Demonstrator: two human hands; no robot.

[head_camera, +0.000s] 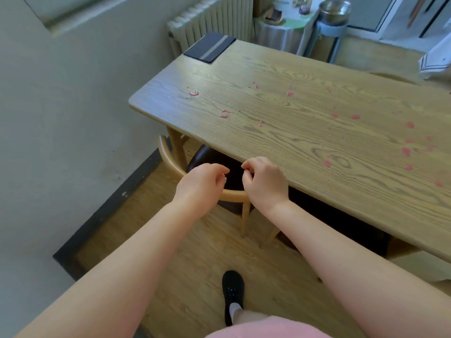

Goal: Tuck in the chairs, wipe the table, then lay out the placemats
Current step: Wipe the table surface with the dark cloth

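Hands hover over a chair's curved backrest point(170, 164) at the near edge of the surface point(305, 132), the left hand point(200, 185) and right hand point(266, 182) side by side, fingers loosely curled and holding nothing; whether the wrists touch the rail beneath them cannot be told. The chair point(214, 154) sits directly below both hands, its dark seat mostly under the surface, so the tucking step looks close to done here. Pink spills point(406, 151) lie scattered ahead and to the right of the right hand, unwiped; a dark folded stack with a pale stripe, probably the placemats point(210, 47), rests at the far corner, well beyond both hands. Risks from here: knuckles could be pinched between backrest and surface edge if the chair is shoved further, a forearm could drag through the wet spots, and mats laid before wiping would be soiled. Chair legs are partly hidden, a second dark shape under the surface to the right is unclear, no cloth can be seen, and the surface's right end is cut off.
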